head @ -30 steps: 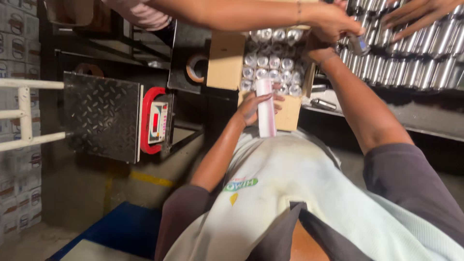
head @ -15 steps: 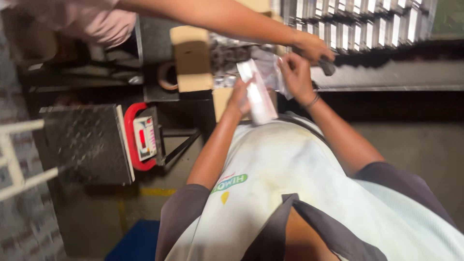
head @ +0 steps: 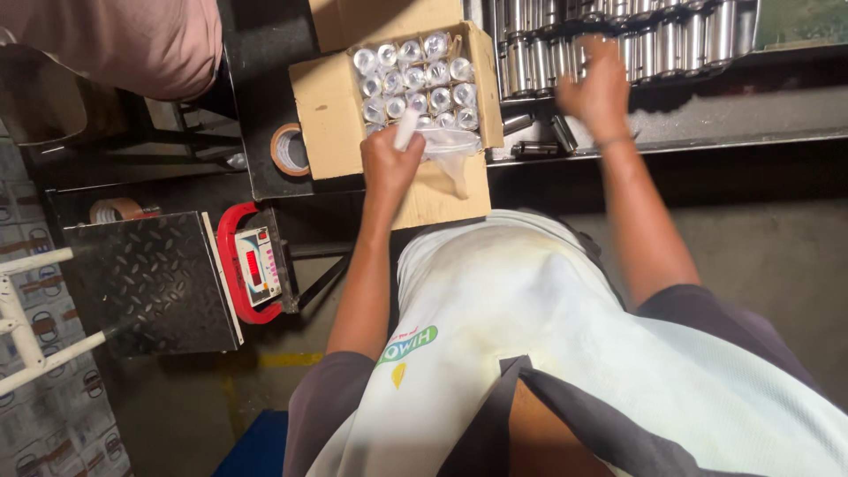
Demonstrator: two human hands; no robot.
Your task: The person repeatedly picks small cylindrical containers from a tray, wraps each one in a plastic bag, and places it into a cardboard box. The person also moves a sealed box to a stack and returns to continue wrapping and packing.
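White plastic-wrapped tube (head: 405,129) sits in the left hand (head: 389,166), fingers clenched round its lower part; its long axis runs roughly away from the body, tilted slightly right, top end poking over the near edge of the cardboard box (head: 329,106); box is straight ahead of that hand, touching distance, with the tube tip just at the near row of metal cylinders (head: 415,79) standing upright inside; loose clear plastic liner (head: 446,146) bunches at the near right corner of the box, just beside the left hand; left hand is clearly the nearer one to the box.

Right hand (head: 601,88) is well apart to the right, reaching up to the row of shiny steel cylinders (head: 636,40) lined along the shelf (head: 707,115); fingers spread over them, motion-blurred, so cannot tell whether it grips one or only touches; a couple of loose dark parts (head: 539,146) lie on the shelf between the box and that hand.

Off to the left: tape roll (head: 288,150) beside the box; platform scale (head: 150,283) with a red-framed display (head: 254,263) lower down; another person's sleeve (head: 132,44) at top left, not involved.
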